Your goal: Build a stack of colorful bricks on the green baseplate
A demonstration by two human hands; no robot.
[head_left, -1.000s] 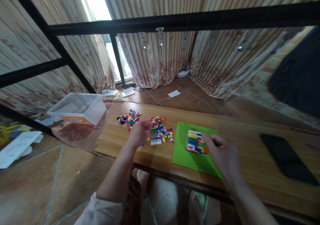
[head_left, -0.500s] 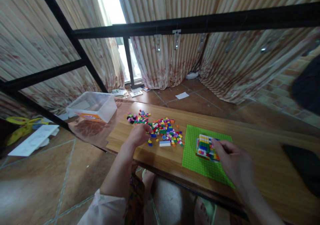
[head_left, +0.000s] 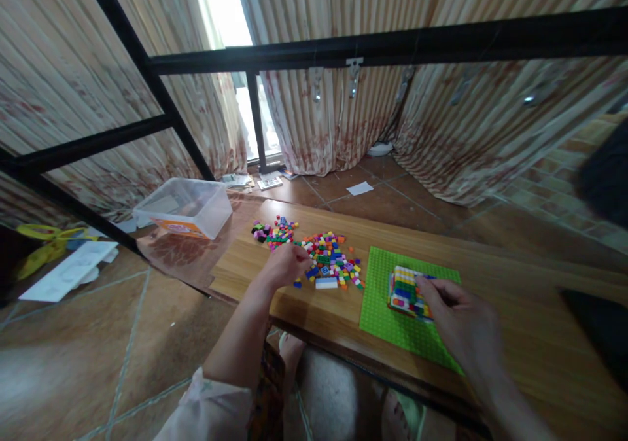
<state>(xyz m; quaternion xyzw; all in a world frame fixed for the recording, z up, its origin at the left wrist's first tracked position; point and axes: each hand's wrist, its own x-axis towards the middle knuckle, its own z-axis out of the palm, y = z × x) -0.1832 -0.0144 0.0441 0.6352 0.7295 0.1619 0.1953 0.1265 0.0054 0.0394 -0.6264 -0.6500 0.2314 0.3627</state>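
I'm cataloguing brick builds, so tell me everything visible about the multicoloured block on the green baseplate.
The multicoloured block is a low, box-like stack of small, plastic-looking bricks, with white, yellow, green, blue and orange showing. It rests upright on the green baseplate. The right hand is at its right side, hiding part of it; whether the fingers grip it is unclear.

Brick block [head_left: 404, 288] (multicoloured), on green baseplate [head_left: 380, 320], loose bricks [head_left: 336, 256]

My left hand [head_left: 288, 264] and right hand [head_left: 461, 310] are bare; a loose whitish sleeve [head_left: 210, 407] ends near my left elbow; dark, brown-patterned cloth [head_left: 265, 379] covers my leg; pale green open footwear [head_left: 413, 415] shows below
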